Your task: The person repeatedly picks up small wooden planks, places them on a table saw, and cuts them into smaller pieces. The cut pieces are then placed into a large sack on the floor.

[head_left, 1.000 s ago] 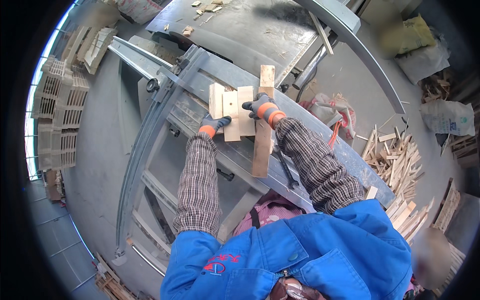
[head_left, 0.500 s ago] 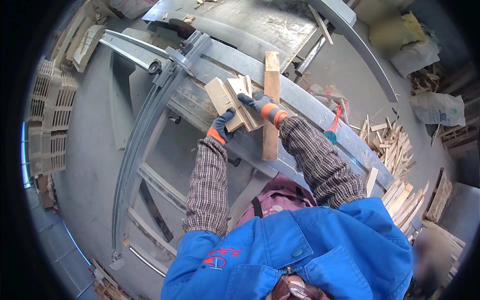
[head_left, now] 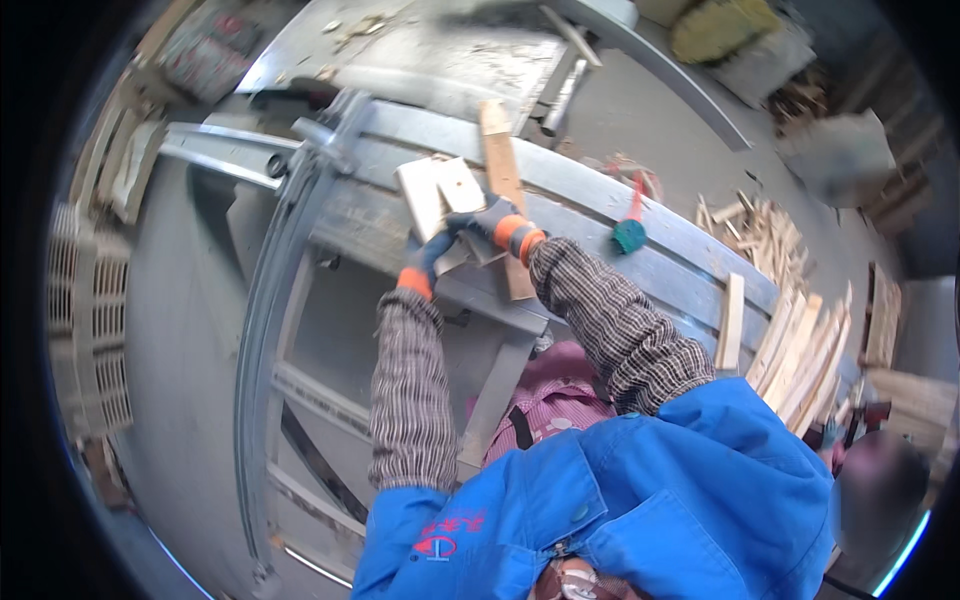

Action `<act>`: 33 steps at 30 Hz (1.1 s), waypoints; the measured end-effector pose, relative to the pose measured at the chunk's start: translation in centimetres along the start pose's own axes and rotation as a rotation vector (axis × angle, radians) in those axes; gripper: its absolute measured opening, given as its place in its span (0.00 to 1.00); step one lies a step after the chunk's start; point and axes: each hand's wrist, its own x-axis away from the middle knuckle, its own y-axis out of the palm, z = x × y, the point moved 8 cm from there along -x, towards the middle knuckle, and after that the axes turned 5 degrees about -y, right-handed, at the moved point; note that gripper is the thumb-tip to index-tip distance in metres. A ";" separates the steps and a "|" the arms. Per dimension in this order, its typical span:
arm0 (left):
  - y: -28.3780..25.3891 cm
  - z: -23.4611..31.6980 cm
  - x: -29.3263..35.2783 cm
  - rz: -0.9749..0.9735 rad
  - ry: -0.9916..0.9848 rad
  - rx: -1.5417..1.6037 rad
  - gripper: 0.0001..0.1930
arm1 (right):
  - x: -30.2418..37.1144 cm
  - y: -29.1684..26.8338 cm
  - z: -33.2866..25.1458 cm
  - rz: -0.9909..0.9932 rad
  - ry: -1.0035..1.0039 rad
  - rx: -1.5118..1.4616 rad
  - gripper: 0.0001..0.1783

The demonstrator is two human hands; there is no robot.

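Observation:
Two short pale wooden blocks, the left block (head_left: 421, 198) and the right block (head_left: 461, 186), are held side by side over the grey metal saw table, with a narrow wedge-shaped gap between them. My left hand (head_left: 428, 254), in a dark glove with an orange cuff, grips the near end of the left block. Gloved alike, my right hand (head_left: 486, 219) is closed round the lower right part of the right block. Motion blurs both hands' fingertips. Just right of the blocks, a longer wooden strip (head_left: 503, 160) lies across the table, passing behind my right wrist.
The slatted metal table surface (head_left: 570, 180) runs down to the right, bearing a green-headed tool with a red handle (head_left: 630, 234) and a wood strip (head_left: 731, 322). A metal rail frame (head_left: 262, 330) stands left. Offcuts (head_left: 765, 240) lie heaped at right. Another person (head_left: 880, 480) is lower right.
My view has shifted, so the table and hands sit further left and lower relative to me. The blocks have turned, showing their broad faces with a gap between them; both hands keep hold.

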 end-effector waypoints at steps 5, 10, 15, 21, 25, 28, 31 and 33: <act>0.1 1.9 4.9 -0.165 0.107 0.244 0.28 | 4.2 -0.1 2.1 0.009 -0.196 -0.633 0.39; 6.7 4.3 11.2 -0.182 0.368 -0.091 0.23 | 11.9 -2.5 1.3 -0.031 -0.169 -0.958 0.39; 17.2 6.1 20.1 -0.274 1.004 -0.600 0.29 | 19.7 -9.6 2.3 0.137 -0.508 -1.215 0.23; 23.7 2.2 21.1 -0.474 0.956 -0.516 0.25 | 28.1 -16.4 6.1 0.241 -0.432 -1.310 0.26; 30.1 -3.9 21.1 -0.662 0.530 -0.197 0.25 | 35.9 -22.1 8.6 0.389 -0.526 -1.272 0.27; 35.1 -9.7 22.3 -0.781 0.265 -0.080 0.26 | 42.0 -26.1 10.8 0.401 -0.577 -1.187 0.29; 40.7 -15.0 26.7 -0.900 0.123 -0.097 0.26 | 47.7 -28.8 13.7 0.328 -0.675 -1.187 0.32; 44.1 -19.0 28.6 -0.896 0.077 -0.116 0.26 | 51.7 -32.0 15.8 0.436 -0.701 -1.050 0.39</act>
